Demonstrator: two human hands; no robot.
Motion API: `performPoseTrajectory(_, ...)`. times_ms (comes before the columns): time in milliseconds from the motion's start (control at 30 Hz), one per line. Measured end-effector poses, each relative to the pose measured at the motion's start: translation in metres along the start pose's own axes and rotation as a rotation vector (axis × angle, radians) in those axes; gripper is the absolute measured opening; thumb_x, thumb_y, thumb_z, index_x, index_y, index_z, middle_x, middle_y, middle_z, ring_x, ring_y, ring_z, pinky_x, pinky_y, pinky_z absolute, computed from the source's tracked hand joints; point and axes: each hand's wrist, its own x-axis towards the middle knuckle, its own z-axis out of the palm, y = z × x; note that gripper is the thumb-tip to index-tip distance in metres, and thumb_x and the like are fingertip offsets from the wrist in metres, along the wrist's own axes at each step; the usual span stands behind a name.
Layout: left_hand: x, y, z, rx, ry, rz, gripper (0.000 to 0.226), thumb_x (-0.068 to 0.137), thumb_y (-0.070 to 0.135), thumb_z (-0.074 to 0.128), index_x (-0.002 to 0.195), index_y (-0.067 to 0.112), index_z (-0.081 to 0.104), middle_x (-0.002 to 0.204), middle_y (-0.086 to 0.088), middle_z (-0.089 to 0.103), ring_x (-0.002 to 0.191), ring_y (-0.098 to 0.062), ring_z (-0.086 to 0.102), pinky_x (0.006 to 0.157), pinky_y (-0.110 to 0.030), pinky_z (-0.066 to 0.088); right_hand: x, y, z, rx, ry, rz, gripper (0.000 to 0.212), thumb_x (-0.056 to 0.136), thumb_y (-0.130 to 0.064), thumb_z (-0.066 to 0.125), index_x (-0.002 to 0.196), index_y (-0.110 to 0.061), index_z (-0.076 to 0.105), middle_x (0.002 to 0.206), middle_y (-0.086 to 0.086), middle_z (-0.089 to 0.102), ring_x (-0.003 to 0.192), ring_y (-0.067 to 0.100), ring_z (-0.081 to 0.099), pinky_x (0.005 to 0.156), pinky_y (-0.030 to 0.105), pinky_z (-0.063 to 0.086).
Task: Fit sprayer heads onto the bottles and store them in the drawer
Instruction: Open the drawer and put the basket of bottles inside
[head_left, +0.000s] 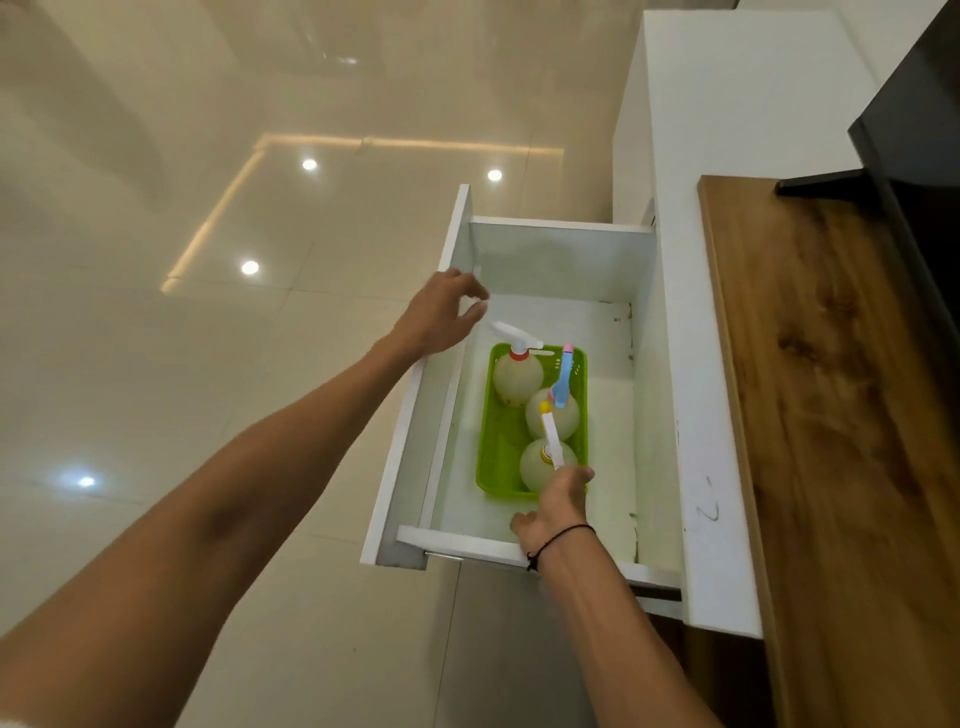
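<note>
The right hand (558, 506), fingers hidden so I cannot tell its grip, reaches the near end of the green basket (496, 452) in the open drawer (550, 254), apparently seating three upright capped bottles (519, 376), while the left hand (441, 317) hovers spread beyond, probably ready to push.

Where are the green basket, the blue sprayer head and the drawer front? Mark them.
green basket (497, 436): head view, bare left wall.
blue sprayer head (564, 376): head view, its body.
drawer front (410, 415): head view, top edge.
</note>
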Motion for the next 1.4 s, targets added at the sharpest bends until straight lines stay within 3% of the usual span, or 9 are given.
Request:
performPoseTrajectory(100, -0.048, -0.015, -0.005, -0.2, 0.262, -0.182, 0.036, 0.098, 0.023, 0.071, 0.133, 0.014, 0.067, 0.136, -0.01, 0.061, 0.126, -0.026, 0.055, 0.107, -0.036, 0.045, -0.017, 0.012, -0.002, -0.063, -0.002, -0.076, 0.079, 0.108, -0.062, 0.017, 0.151, -0.002, 0.043, 0.143, 0.025, 0.052, 0.126, 0.047, 0.058, 0.109, 0.049, 0.049)
performPoseTrajectory(233, -0.101, -0.008, 0.007, -0.593, 0.045, -0.405, 0.05, 0.115, 0.03, 0.045, 0.163, 0.015, 0.041, 0.164, -0.003, 0.046, 0.148, -0.019, 0.047, 0.122, -0.038, 0.039, -0.028, 0.022, 0.0, -0.195, -0.003, -0.212, 0.078, 0.108, -0.06, 0.019, 0.145, 0.002, 0.05, 0.115, 0.017, 0.051, 0.104, 0.035, 0.053, 0.098, 0.044, 0.047)
performPoseTrajectory(500, -0.117, 0.023, 0.014, -0.751, 0.034, -0.429, 0.051, 0.118, 0.02, 0.031, 0.168, 0.015, 0.028, 0.171, -0.003, 0.036, 0.156, -0.02, 0.037, 0.131, -0.046, 0.028, -0.051, 0.015, 0.01, -0.759, -0.072, -0.639, 0.056, 0.112, -0.042, 0.031, 0.12, 0.001, 0.066, 0.126, 0.022, 0.067, 0.122, 0.041, 0.058, 0.104, 0.045, 0.047)
performPoseTrajectory(667, -0.112, 0.045, 0.03, -0.755, 0.035, -0.409, 0.051, 0.118, 0.022, 0.03, 0.169, 0.018, 0.026, 0.172, -0.001, 0.034, 0.157, -0.019, 0.035, 0.131, -0.045, 0.028, -0.055, 0.023, 0.006, -1.022, -0.089, -0.894, 0.038, 0.104, -0.041, 0.055, 0.123, -0.01, 0.063, 0.127, 0.012, 0.066, 0.122, 0.033, 0.059, 0.092, 0.035, 0.045)
performPoseTrajectory(867, -0.106, 0.076, 0.053, -0.853, 0.038, -0.415, 0.05, 0.118, 0.021, 0.031, 0.167, 0.017, 0.027, 0.171, -0.001, 0.035, 0.155, -0.02, 0.037, 0.13, -0.044, 0.03, -0.061, 0.028, -0.013, -1.419, 0.067, -1.153, 0.06, 0.096, -0.061, 0.057, 0.133, -0.014, 0.053, 0.126, 0.011, 0.059, 0.119, 0.031, 0.054, 0.094, 0.042, 0.052)
performPoseTrajectory(1067, -0.098, 0.109, 0.073, -0.857, -0.017, -0.369, 0.051, 0.119, 0.023, 0.026, 0.168, 0.015, 0.019, 0.172, -0.003, 0.027, 0.157, -0.022, 0.032, 0.131, -0.045, 0.027, -0.054, 0.015, -0.035, -1.533, 0.326, -1.235, 0.078, 0.089, -0.068, 0.062, 0.145, -0.016, 0.042, 0.146, 0.015, 0.05, 0.137, 0.034, 0.046, 0.114, 0.049, 0.041)
performPoseTrajectory(1200, -0.098, 0.13, 0.083, -0.878, -0.03, -0.375, 0.052, 0.119, 0.024, 0.025, 0.169, 0.013, 0.016, 0.175, -0.002, 0.021, 0.16, -0.02, 0.026, 0.127, -0.029, 0.024, -0.052, 0.007, -0.043, -1.587, 0.385, -1.227, 0.09, 0.09, -0.066, 0.064, 0.158, -0.017, 0.03, 0.164, 0.025, 0.034, 0.157, 0.045, 0.025, 0.13, 0.059, 0.017)
performPoseTrajectory(1300, -0.096, 0.144, 0.088, -0.922, -0.039, -0.386, 0.053, 0.119, 0.027, 0.025, 0.17, 0.014, 0.014, 0.178, -0.002, 0.017, 0.162, -0.02, 0.021, 0.13, -0.035, 0.022, -0.05, -0.004, -0.049, -1.631, 0.448, -1.18, 0.108, 0.087, -0.076, 0.059, 0.166, -0.02, 0.012, 0.174, 0.025, 0.012, 0.163, 0.046, 0.004, 0.129, 0.066, -0.004)
performPoseTrajectory(1400, -0.095, 0.157, 0.093, -0.959, -0.051, -0.399, 0.054, 0.119, 0.027, 0.025, 0.17, 0.016, 0.013, 0.178, -0.002, 0.014, 0.163, -0.021, 0.018, 0.131, -0.038, 0.021, -0.049, -0.014, -0.062, -1.623, 0.551, -1.131, 0.121, 0.08, -0.087, 0.055, 0.168, -0.021, 0.005, 0.174, 0.026, 0.005, 0.162, 0.046, -0.003, 0.125, 0.07, -0.011)
